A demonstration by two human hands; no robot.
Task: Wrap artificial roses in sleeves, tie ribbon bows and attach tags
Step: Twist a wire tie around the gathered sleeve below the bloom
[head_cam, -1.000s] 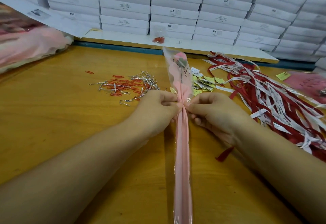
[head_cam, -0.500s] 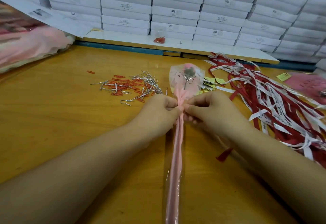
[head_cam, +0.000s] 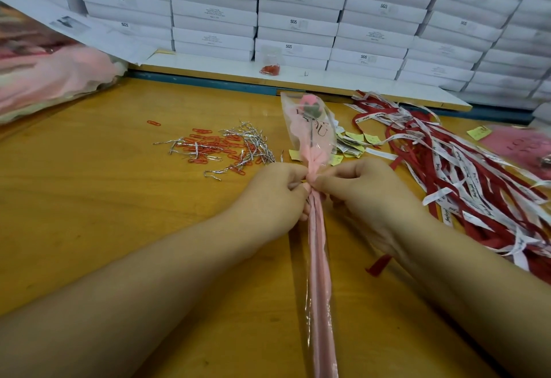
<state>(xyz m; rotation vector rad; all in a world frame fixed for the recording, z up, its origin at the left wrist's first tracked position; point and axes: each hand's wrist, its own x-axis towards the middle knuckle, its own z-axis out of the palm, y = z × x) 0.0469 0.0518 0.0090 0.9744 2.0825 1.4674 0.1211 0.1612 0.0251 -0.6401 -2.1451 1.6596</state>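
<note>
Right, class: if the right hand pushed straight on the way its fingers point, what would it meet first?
The rose sleeve, whose gathered neck the right hand pinches; straight beyond it, likely the left hand.

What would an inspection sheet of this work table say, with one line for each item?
Surface: wooden table, yellow-brown.
Job's things: sleeved rose lies lengthwise at centre; ribbons and tags to its right.
Clutter: paper clips and twist ties to its left.
Hands: left hand and right hand both pinch the sleeved rose at its gathered neck.
Cables: nothing seen.
Surroundings: white boxes stacked behind; pink bundle far left.
</note>
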